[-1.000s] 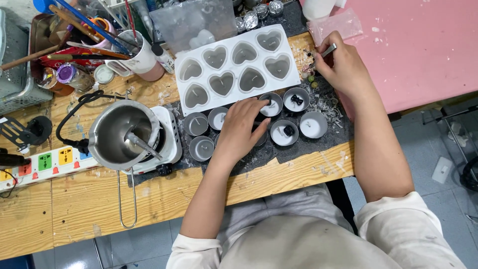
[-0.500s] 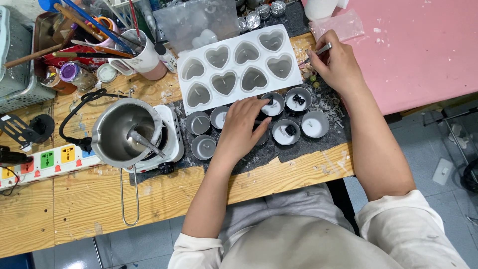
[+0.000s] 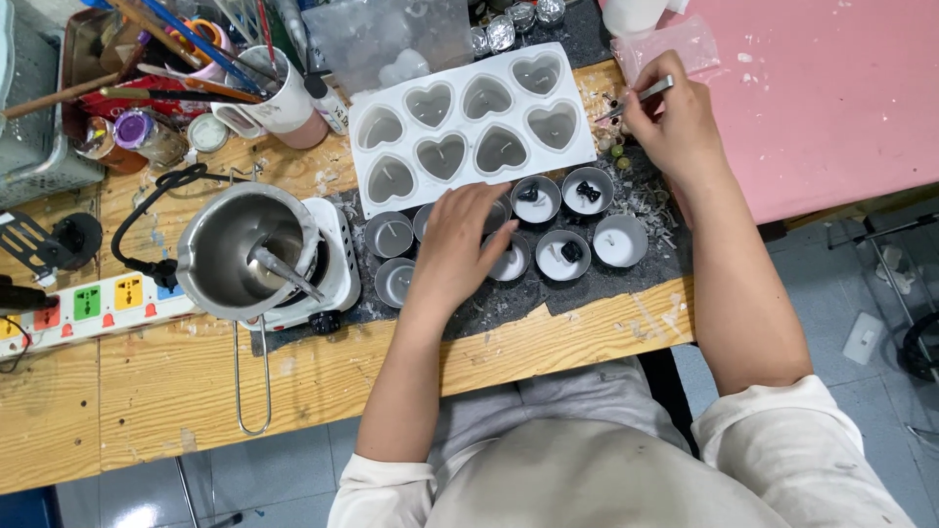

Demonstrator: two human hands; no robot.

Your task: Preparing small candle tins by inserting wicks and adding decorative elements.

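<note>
Left hand (image 3: pixel 460 244) rests on small cups (image 3: pixel 562 256); right hand (image 3: pixel 675 122) pinches tweezers (image 3: pixel 636 98).

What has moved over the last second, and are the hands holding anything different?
Very little. The right hand keeps its grip on the tweezers near the heart mould's right end, at most slightly shifted. The left hand stays spread over the small round cups, holding nothing visible. Melting pot and hot plate are unmoved.

Metal melting pot (image 3: pixel 245 249) on a small white hotplate (image 3: pixel 333 256), white power strip (image 3: pixel 93 308) — pink board (image 3: pixel 831 98).
</note>
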